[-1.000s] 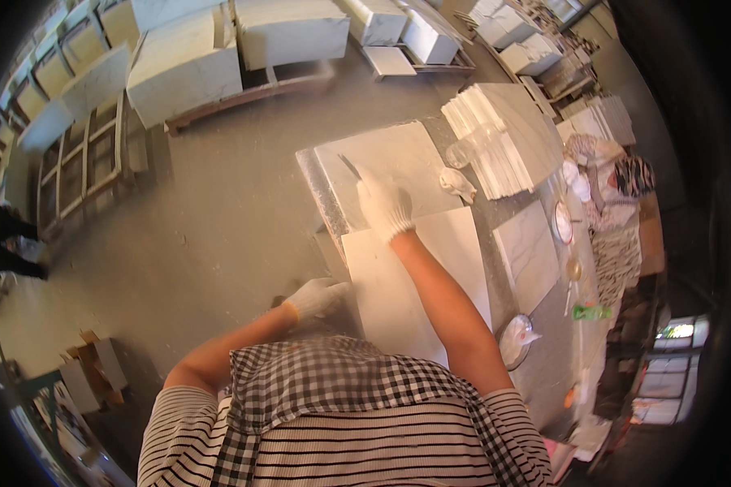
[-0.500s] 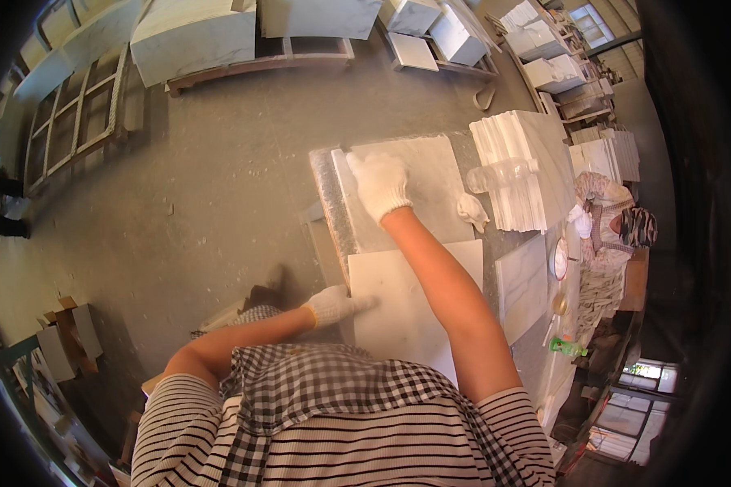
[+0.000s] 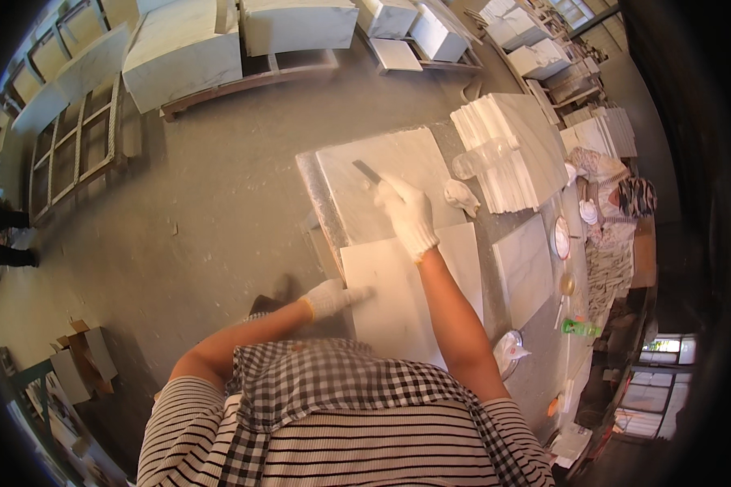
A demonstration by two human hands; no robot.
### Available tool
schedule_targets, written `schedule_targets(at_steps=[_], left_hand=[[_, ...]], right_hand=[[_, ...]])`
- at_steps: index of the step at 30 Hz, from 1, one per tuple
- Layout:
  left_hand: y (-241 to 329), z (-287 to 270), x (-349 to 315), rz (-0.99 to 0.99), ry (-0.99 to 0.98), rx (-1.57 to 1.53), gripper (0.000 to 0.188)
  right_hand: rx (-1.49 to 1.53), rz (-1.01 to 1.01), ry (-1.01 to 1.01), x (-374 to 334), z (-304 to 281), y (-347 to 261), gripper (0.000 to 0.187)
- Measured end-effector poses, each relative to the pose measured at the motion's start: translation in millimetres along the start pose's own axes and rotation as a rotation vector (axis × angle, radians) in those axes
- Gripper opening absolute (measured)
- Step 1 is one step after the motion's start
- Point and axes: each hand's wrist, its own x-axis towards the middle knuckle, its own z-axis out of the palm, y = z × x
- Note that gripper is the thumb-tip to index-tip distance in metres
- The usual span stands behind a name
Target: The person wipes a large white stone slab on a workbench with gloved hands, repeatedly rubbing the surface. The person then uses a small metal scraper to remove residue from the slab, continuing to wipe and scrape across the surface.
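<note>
My right hand (image 3: 410, 213), in a white knit glove, is closed on a dark, flat scraper-like blade (image 3: 366, 171) that sticks out past the fingers. It hovers over or touches the far pale stone tile (image 3: 398, 150); I cannot tell which. A second smooth white tile (image 3: 406, 284) lies nearer to me, overlapping the far one's near edge. At its left edge is my gloved left hand (image 3: 329, 299), gripping with a digit lying on top; the other fingers are mostly hidden. A crumpled white cloth (image 3: 461, 196) rests by the far tile's right edge.
Right of the tiles stand a stack of tiles (image 3: 516, 150) with a clear plastic bottle (image 3: 481, 158) on it, and a veined tile (image 3: 524, 268). Further right are a white bowl (image 3: 561, 237), a green bottle (image 3: 581, 328) and a co-worker (image 3: 605, 191). Wrapped stone stacks (image 3: 296, 26) line the back.
My right hand has moved from the far tile's left edge toward the right and nearer to me. The dark blade now shows in it. My left hand stays at the near tile's edge.
</note>
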Motion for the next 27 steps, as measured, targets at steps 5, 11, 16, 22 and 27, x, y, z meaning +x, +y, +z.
schedule_targets(at_steps=[5, 11, 16, 22, 27], left_hand=[[16.5, 0.8, -9.5, -0.083, 0.010, 0.022, 0.076], [14.7, 3.6, -8.8, -0.107, 0.064, 0.101, 0.081], [-2.3, 5.1, 1.6, -0.100, 0.100, 0.043, 0.077], [-6.0, 7.9, 0.6, -0.099, 0.123, 0.030, 0.077], [-4.5, 10.2, -0.6, -0.083, 0.139, 0.013, 0.076]], right_hand=[[0.425, 0.376, -0.026, -54.3, -25.7, 7.3, 0.038], [0.229, 0.249, 0.167, -113.0, -50.6, 53.3, 0.036], [0.093, 0.284, 0.238, -154.7, -65.4, 89.3, 0.032], [-0.201, 0.279, 0.263, -189.2, -58.4, 94.9, 0.029], [-0.325, 0.222, 0.268, -191.6, -49.0, 97.7, 0.026]])
